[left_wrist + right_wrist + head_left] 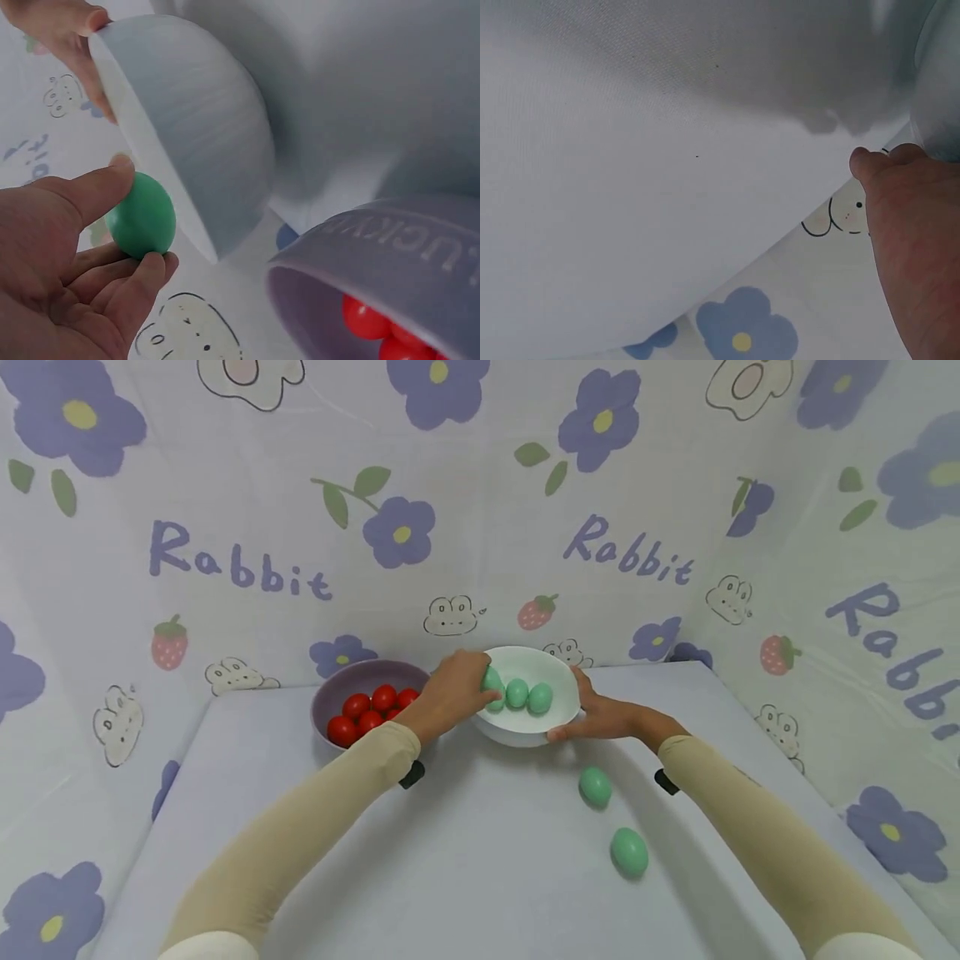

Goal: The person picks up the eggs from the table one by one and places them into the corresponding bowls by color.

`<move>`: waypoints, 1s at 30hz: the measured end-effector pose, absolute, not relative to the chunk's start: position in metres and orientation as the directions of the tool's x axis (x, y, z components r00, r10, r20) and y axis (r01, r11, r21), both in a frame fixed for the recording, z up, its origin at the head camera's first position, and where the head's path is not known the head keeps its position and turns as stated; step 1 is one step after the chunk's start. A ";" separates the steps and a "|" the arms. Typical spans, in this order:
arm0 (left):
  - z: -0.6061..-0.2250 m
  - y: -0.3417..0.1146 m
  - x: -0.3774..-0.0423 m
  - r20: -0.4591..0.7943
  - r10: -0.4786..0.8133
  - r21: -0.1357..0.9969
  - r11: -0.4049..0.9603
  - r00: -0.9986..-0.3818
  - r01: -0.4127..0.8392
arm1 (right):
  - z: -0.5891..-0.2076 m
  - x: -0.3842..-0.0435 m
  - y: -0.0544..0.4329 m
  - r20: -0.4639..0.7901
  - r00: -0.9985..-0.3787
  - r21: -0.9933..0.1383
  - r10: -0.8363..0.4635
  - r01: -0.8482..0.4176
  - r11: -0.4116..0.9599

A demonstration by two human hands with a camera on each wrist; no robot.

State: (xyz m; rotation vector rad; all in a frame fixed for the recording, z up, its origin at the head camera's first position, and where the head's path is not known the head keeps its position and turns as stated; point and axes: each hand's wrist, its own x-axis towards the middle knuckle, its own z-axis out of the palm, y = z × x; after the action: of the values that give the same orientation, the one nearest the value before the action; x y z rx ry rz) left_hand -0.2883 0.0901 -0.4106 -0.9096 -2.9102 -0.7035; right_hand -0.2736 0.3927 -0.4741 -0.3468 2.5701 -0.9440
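Note:
My left hand [453, 689] pinches a green egg [141, 216] between thumb and fingertips, over the left side of a white bowl [510, 737]. Inside that bowl sit more green eggs [539, 698], partly covered by the hand. On the bowl's right side, my right hand [606, 717] grips the rim and wall, its thumb toward the front. The right wrist view catches only part of this hand [911, 217] and a sliver of the bowl. Two loose green eggs, a nearer one [629, 852] and a farther one [595, 787], lie on the table in front of the right hand.
Left of the white bowl stands a purple bowl [324, 703] with several red eggs [357, 706], partly behind my left forearm. Both bowls are near the back edge of the white-covered table [465, 860]. A printed fabric wall [465, 560] rises right behind them.

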 end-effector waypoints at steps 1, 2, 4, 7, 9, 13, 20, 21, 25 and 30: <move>-0.413 0.091 -0.290 0.137 0.538 0.404 0.737 -0.832 0.542 | -0.474 -0.273 0.392 -0.261 -0.898 -0.663 -0.354 -0.100 0.742; -0.415 0.093 -0.292 0.131 0.537 0.388 0.745 -0.833 0.542 | -0.474 -0.273 0.392 -0.258 -0.899 -0.665 -0.355 -0.101 0.740; -0.420 0.096 -0.296 0.116 0.534 0.353 0.766 -0.837 0.537 | -0.474 -0.272 0.391 -0.260 -0.898 -0.666 -0.354 -0.098 0.739; -0.429 0.102 -0.301 0.079 0.538 0.277 0.797 -0.839 0.537 | -0.475 -0.271 0.391 -0.269 -0.896 -0.665 -0.354 -0.093 0.741; -0.434 0.106 -0.302 0.051 0.550 0.225 0.807 -0.833 0.546 | -0.477 -0.270 0.391 -0.277 -0.895 -0.664 -0.349 -0.085 0.743; -0.441 0.115 -0.305 0.012 0.558 0.158 0.818 -0.830 0.552 | -0.479 -0.268 0.391 -0.276 -0.894 -0.667 -0.351 -0.084 0.740; -0.444 0.129 -0.306 -0.033 0.526 0.079 0.849 -0.850 0.523 | -0.479 -0.272 0.389 -0.230 -0.894 -0.679 -0.384 -0.135 0.722; -0.444 0.130 -0.306 -0.038 0.524 0.072 0.851 -0.851 0.521 | -0.478 -0.272 0.389 -0.234 -0.895 -0.675 -0.380 -0.132 0.726; -0.445 0.137 -0.306 -0.067 0.498 0.057 0.867 -0.865 0.494 | -0.477 -0.272 0.389 -0.260 -0.892 -0.656 -0.371 -0.118 0.745; -0.448 0.147 -0.310 -0.089 0.481 0.046 0.877 -0.872 0.479 | -0.476 -0.272 0.395 -0.243 -0.899 -0.657 -0.363 -0.122 0.744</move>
State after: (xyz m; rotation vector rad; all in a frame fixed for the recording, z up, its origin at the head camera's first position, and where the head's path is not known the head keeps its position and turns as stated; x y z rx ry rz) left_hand -0.3096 0.1474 -0.4481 -0.8051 -3.1377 -0.0361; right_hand -0.2719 0.3946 -0.4757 -0.3744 2.5870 -0.9393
